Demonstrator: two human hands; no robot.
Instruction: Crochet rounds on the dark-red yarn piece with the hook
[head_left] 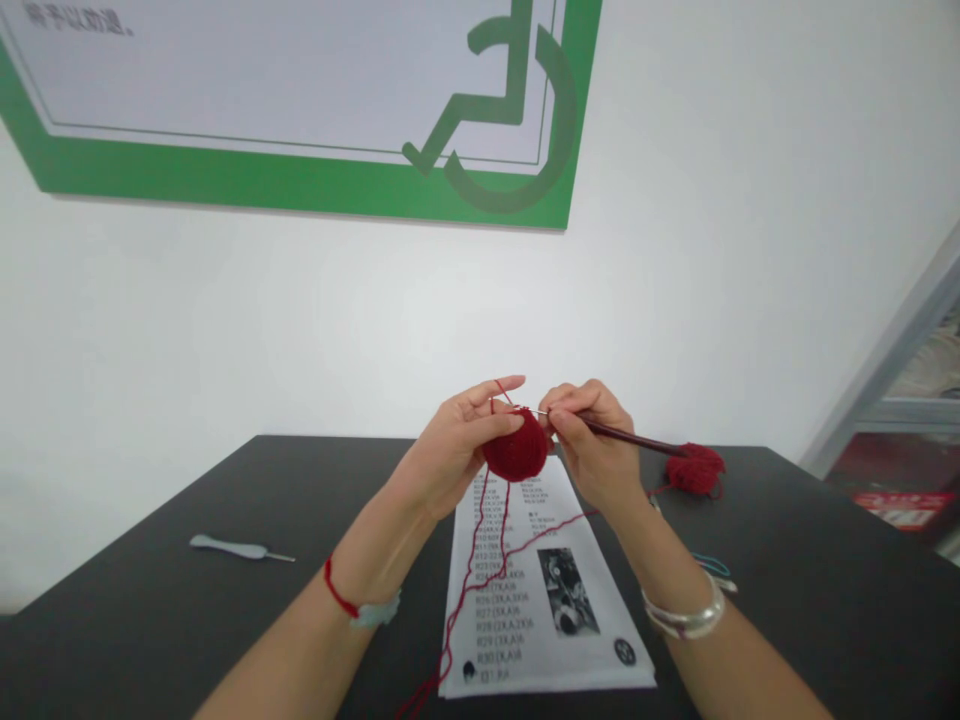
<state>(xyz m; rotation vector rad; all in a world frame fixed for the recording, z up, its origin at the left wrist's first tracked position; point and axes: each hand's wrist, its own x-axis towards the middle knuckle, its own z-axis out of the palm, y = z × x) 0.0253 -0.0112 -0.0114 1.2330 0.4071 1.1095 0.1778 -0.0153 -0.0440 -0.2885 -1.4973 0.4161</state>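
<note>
looking deep red, rounded below: yarn piece [517,452]

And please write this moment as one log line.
left hand: holds red crochet piece; right hand: holds hook; printed sheet: on black table

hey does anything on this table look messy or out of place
Nothing looks spilled or damaged. The only untidy bit is the loose red yarn straggling over the printed sheet and bunching by its near left corner, where it might snag.
</note>
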